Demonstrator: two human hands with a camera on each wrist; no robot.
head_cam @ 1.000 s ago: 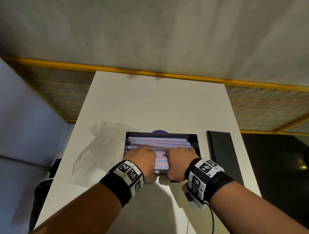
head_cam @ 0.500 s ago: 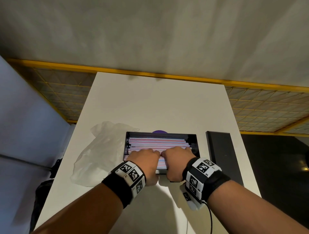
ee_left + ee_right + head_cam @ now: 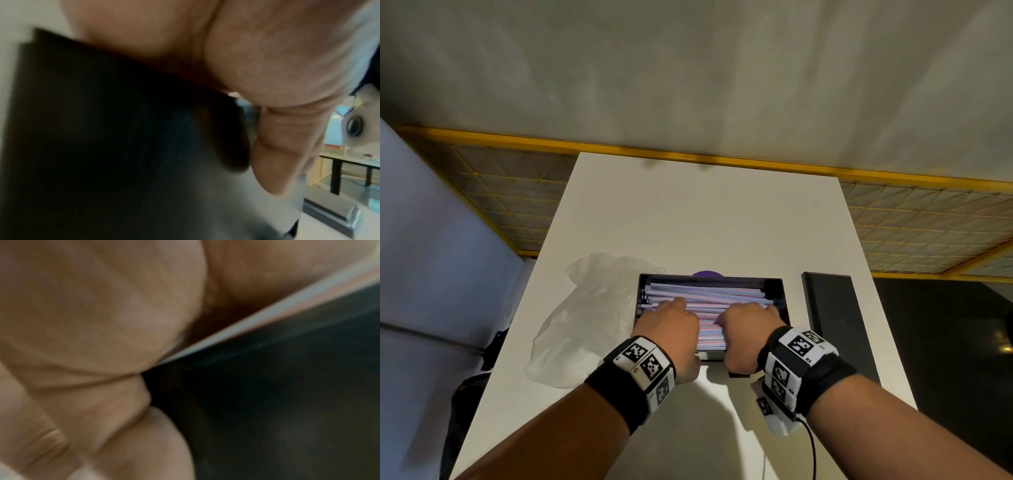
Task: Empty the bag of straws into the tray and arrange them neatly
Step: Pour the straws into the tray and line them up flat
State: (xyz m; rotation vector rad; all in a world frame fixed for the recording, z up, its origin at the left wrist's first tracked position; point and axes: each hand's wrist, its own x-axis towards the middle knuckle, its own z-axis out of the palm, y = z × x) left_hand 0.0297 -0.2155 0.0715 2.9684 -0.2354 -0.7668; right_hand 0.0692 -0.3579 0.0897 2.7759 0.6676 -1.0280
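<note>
A black tray (image 3: 785, 301) sits on the white table, filled with pink, blue and white striped straws (image 3: 717, 297) lying left to right. My left hand (image 3: 671, 318) rests its fingers on the left part of the straws. On the right part, my right hand (image 3: 748, 318) presses with bent fingers. Both thumbs hang outside the tray's near wall. The left wrist view is blurred and shows my thumb (image 3: 283, 154) beside the dark tray wall (image 3: 102, 129). In the right wrist view one straw (image 3: 267, 308) lies under my palm. The empty clear plastic bag (image 3: 592, 308) lies crumpled left of the tray.
A long black panel (image 3: 832, 325) lies flat right of the tray, a hand's width away. A small purple object (image 3: 707, 274) peeks out behind the tray's far wall. The white table (image 3: 705, 212) stretches away beyond the tray. A cable trails from my right wrist.
My hands met at the middle of the straws half a second ago and have now slid apart toward the tray's two ends. Tray and bag have not moved.
</note>
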